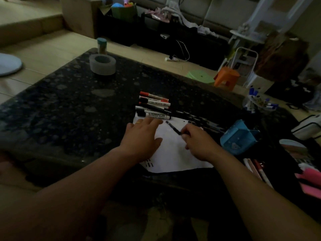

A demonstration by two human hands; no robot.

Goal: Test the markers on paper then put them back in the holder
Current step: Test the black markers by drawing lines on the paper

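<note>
Black, slim and probably light, the marker [173, 128] slants above the white paper [175, 153] on the table [69, 110], its rear end pinched by curled fingers of the right hand [198, 141]; gripping mid-barrel would steady it. The left hand [142, 136], fingers straight, presses the paper.

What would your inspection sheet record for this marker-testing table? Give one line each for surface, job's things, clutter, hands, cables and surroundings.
Surface: dark speckled table.
Job's things: white paper with dark test strokes at its near left corner; row of markers lying at its far edge; blue holder to its right.
Clutter: grey tape roll and teal-lidded jar at the far left.
Hands: left hand rests flat on the paper; right hand pinches a black marker over it.
Cables: white power strip on the floor beyond the table.
Surroundings: orange stool; dim room.
</note>
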